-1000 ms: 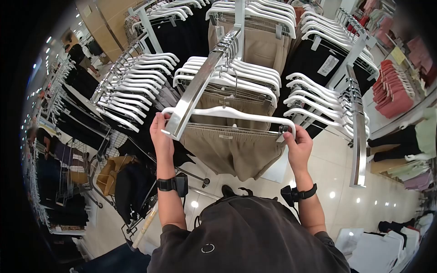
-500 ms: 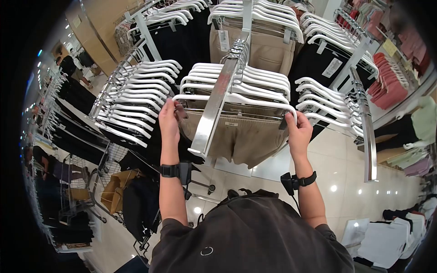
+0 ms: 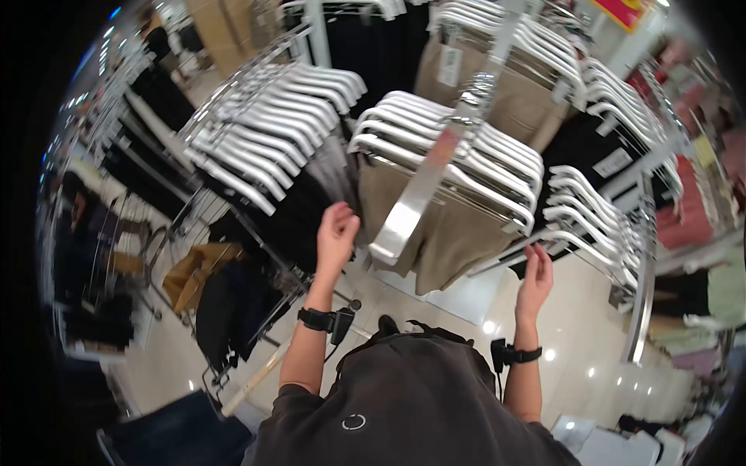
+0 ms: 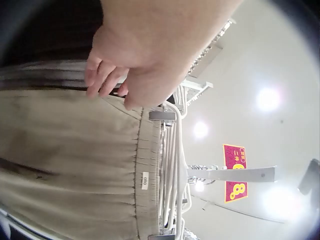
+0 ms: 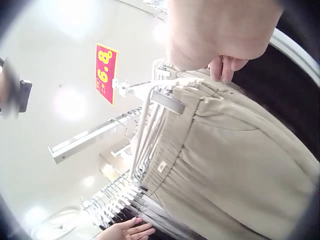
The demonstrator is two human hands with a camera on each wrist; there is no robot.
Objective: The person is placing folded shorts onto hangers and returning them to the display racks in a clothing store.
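Khaki elastic-waist pants [image 3: 466, 237] hang by clips from a white hanger [image 3: 474, 189], frontmost of several on a metal rail [image 3: 412, 206]. A small white label [image 4: 145, 180] sits on their waistband. Just left of the pants, my left hand [image 3: 336, 239] is raised with loosely bent fingers and holds nothing. To the right of the hanger's end, my right hand [image 3: 535, 283] is held up, fingers fairly straight, with nothing in it. In the right wrist view, the left hand [image 5: 127, 231] shows across the pants with its fingers spread.
Left of the khaki row stands a rail of white hangers [image 3: 272, 128] with dark garments; another row of hangers [image 3: 594, 213] is on the right. A metal rail end [image 3: 639, 342] juts out at right. A cart with brown and dark clothes [image 3: 198, 276] stands lower left.
Both hands have let go of the front hanger and drawn back from its ends. The hanger, moved back along the rail, now hangs close against the others. The head view has shifted left.
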